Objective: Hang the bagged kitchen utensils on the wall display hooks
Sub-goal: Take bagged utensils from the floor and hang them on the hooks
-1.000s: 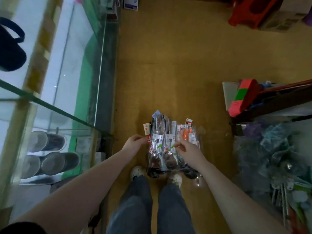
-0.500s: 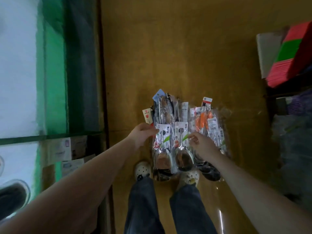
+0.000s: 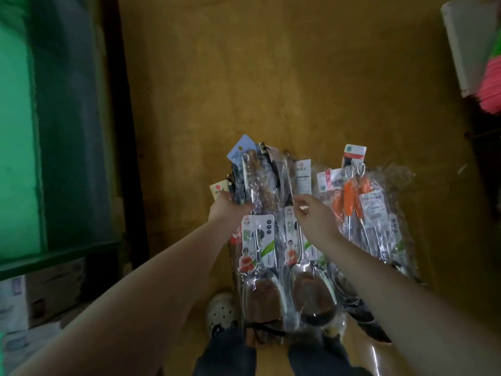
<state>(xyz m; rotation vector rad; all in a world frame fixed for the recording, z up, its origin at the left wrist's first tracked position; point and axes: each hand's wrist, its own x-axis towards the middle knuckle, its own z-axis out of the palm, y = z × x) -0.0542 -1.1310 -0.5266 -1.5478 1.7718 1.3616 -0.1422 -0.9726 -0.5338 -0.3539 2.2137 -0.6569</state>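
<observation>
A pile of bagged kitchen utensils point(image 3: 267, 240) lies on the brown floor in front of my feet: steel spatulas in clear bags with paper tags, and orange-handled tools point(image 3: 349, 199) on the right side. My left hand point(image 3: 230, 207) grips the upper part of the left bags near their handles. My right hand point(image 3: 314, 215) pinches the top of a bagged spatula in the middle of the pile. No wall hooks are in view.
A green glass display counter point(image 3: 54, 131) runs along the left, with cardboard boxes point(image 3: 40, 294) under it. A white box point(image 3: 466, 44) and pink goods point(image 3: 492, 85) stand at the right edge. My white shoes point(image 3: 221, 310) stand just below the pile.
The camera has dropped closer to the pile. Both hands slid up along the bags toward the handle ends and keep their hold on them.
</observation>
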